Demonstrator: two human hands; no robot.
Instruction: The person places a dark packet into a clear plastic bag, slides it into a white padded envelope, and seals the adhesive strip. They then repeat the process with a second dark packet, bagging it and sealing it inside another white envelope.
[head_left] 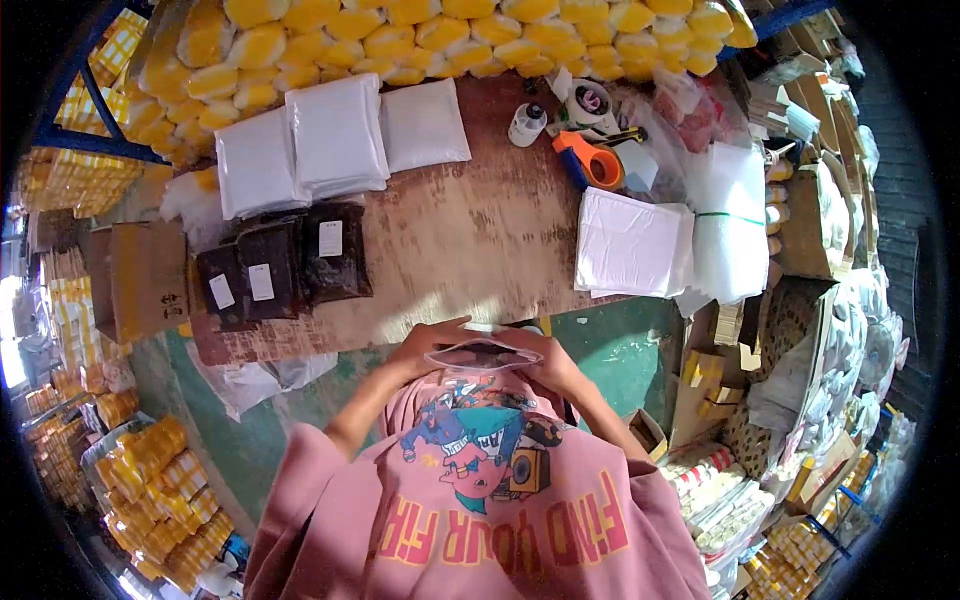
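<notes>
Holding a clear plastic bag (484,356) open by the wooden table (455,225), centre frame.
The person's left hand (424,346) and right hand (552,366) grip its sides, fingertips partly hidden.

bright patches of sunlight across the worktop (480,220) and green floor (610,345), duller shade elsewhere, white glare at the far left, glossy highlights on plastic, curved fisheye edges, black corners, hands slightly soft

Ahead and right of our hands (425,348) we see an orange tape dispenser (574,160) and a white bottle (525,128), with yellow-and-white packs (388,40) piled farther ahead
</notes>
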